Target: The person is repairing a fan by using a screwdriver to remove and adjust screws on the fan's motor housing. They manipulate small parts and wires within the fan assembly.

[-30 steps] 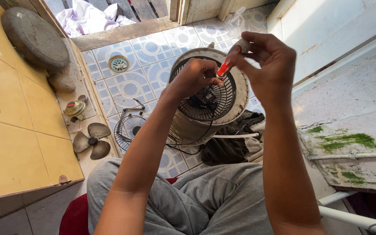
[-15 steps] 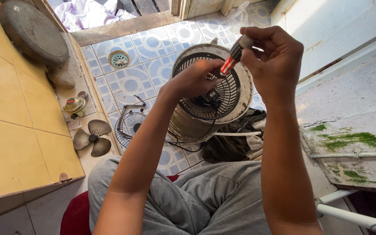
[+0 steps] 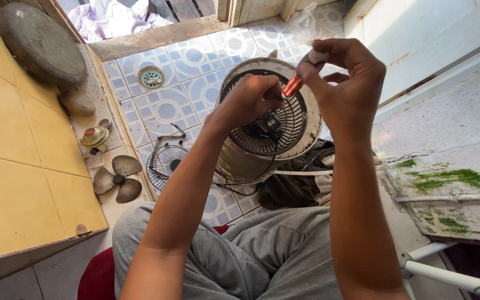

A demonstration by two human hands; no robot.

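Overhead, a slim red-and-white striped screwdriver (image 3: 294, 84) is pinched by right hand (image 3: 344, 83); left hand (image 3: 249, 100) is closed near its tip. Light, rigid, probably best gripped by its handle.

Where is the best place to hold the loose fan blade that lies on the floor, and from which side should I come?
Grip the fan blade at its small central hub, coming straight down from above. It lies flat, three thin wings spreading outward, and the yellow wall blocks its left side.
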